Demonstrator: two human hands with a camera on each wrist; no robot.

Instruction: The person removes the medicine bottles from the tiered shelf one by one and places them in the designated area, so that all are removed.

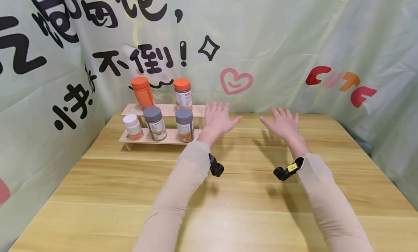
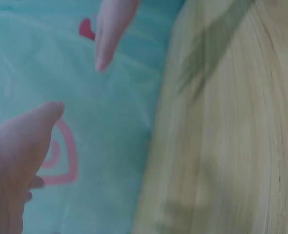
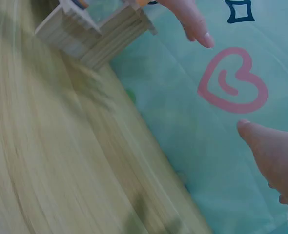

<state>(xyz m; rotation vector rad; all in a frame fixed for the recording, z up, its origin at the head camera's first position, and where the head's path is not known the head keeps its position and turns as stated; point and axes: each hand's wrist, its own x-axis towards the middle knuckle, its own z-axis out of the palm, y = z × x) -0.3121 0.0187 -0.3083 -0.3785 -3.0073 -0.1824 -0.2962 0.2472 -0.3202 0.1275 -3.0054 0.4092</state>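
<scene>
Wooden tabletop (image 1: 241,212), printed cloth (image 1: 277,37) behind. Rack (image 1: 171,134) with bottles (image 1: 185,125) near back-left corner; left hand (image 1: 217,120), right hand (image 1: 285,124) spread wide, empty. Keep left sleeve (image 1: 168,204) clear of rack.

A passage ran between the left hand (image 1: 218,122) and right hand (image 1: 285,125), right of the frame's centre; left of centre, the wooden rack (image 1: 168,110) (five bottles (image 1: 156,125) on it) stood in the way.

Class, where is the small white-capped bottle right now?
In the head view, the small white-capped bottle stands at the left end of the lower wooden shelf, beside a grey-capped jar.
</scene>
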